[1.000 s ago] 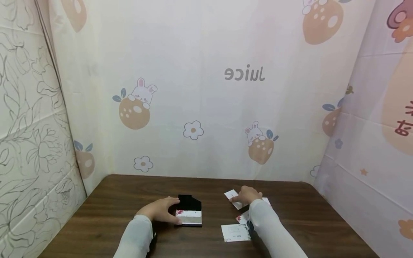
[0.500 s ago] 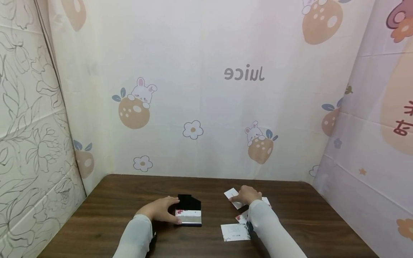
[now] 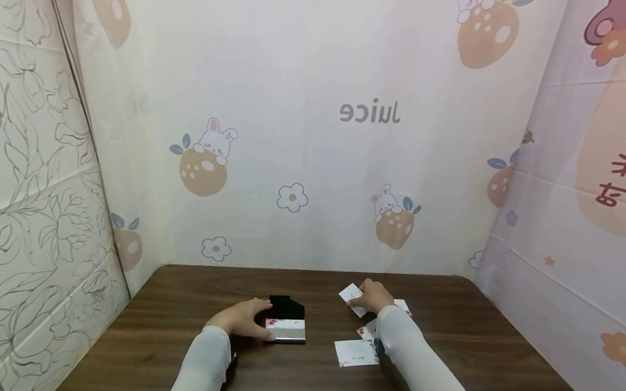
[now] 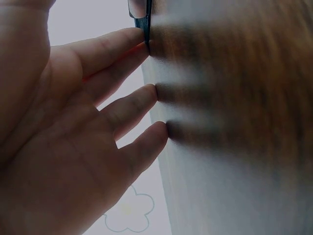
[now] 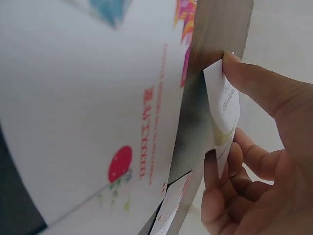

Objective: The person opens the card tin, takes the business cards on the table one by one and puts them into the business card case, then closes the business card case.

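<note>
An open card case (image 3: pixel 288 333), silver in front with a raised black lid (image 3: pixel 287 309), lies left of centre on the table. White cards with red flowers show inside it. My left hand (image 3: pixel 239 319) steadies its left side, thumb at the near corner and index finger at the lid. In the left wrist view, the spread, mostly straight fingers (image 4: pixel 134 105) touch the tabletop beside the case's dark edge. My right hand (image 3: pixel 375 297) pinches a white business card (image 5: pixel 224 107) between thumb and fingers, with the card tilted up off the table.
Near the right forearm lie several more cards: a printed card (image 3: pixel 357 353) in front, a red-flowered card (image 3: pixel 365 330) partly under the sleeve, and another card (image 3: pixel 404 305) beyond the wrist. A patterned curtain (image 3: pixel 303 228) hangs behind the brown table (image 3: pixel 220 279).
My right hand has lifted slightly with the pinched card, which tilts up a little more. The left hand and the card case have stayed in place.
</note>
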`<control>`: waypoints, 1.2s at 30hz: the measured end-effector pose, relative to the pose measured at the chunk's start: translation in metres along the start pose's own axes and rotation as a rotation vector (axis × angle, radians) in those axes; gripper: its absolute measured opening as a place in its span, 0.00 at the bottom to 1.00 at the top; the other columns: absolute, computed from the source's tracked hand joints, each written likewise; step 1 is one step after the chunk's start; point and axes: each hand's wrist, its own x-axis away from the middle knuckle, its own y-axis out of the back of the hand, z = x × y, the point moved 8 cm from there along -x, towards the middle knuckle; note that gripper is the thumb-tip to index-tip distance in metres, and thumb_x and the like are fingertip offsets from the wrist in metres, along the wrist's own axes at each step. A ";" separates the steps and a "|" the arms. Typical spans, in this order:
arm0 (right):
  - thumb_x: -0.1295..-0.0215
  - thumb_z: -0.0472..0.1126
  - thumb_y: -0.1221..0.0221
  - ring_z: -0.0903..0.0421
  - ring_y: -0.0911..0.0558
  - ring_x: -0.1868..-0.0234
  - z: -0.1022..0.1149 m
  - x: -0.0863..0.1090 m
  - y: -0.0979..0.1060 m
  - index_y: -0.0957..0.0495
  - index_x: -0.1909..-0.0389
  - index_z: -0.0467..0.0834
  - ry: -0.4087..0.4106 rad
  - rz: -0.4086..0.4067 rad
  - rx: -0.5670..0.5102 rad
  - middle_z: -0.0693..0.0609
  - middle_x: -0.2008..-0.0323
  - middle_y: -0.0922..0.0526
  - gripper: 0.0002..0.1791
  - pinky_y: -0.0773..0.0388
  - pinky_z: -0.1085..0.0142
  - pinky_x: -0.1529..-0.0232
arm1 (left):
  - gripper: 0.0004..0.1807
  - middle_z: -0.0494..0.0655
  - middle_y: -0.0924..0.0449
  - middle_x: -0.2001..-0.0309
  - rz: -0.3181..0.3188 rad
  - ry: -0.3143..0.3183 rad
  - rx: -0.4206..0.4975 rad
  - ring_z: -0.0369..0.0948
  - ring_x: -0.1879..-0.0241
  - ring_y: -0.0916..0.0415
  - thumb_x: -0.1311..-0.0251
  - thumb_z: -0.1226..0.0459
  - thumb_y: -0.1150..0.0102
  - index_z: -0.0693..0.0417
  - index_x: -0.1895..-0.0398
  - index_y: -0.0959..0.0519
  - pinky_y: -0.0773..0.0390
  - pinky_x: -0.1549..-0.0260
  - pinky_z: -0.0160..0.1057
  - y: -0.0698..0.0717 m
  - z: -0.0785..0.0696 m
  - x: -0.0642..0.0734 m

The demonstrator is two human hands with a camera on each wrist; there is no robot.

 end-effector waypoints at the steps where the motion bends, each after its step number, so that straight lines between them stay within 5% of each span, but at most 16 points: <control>1: 0.52 0.49 0.22 0.53 0.24 0.72 0.000 0.000 0.000 0.19 0.65 0.37 0.014 -0.010 -0.014 0.49 0.71 0.22 0.23 0.25 0.59 0.69 | 0.46 0.59 0.35 0.29 0.000 0.000 -0.001 0.61 0.27 0.45 0.50 0.47 0.24 0.58 0.30 0.30 0.40 0.35 0.65 0.000 0.000 0.000; 28: 0.42 0.34 0.31 0.48 0.19 0.61 0.015 0.008 0.004 0.26 0.57 0.36 0.142 -0.047 -0.053 0.37 0.59 0.17 0.16 0.22 0.50 0.54 | 0.47 0.59 0.36 0.29 0.000 0.009 0.010 0.61 0.27 0.45 0.50 0.47 0.24 0.57 0.30 0.30 0.40 0.35 0.65 -0.001 0.001 0.001; 36: 0.41 0.28 0.41 0.47 0.21 0.61 0.017 0.010 0.006 0.25 0.54 0.35 0.139 -0.051 -0.077 0.37 0.59 0.17 0.14 0.23 0.49 0.55 | 0.45 0.60 0.35 0.30 -0.003 -0.007 0.000 0.62 0.28 0.45 0.49 0.49 0.24 0.59 0.30 0.30 0.40 0.35 0.65 0.001 -0.002 0.001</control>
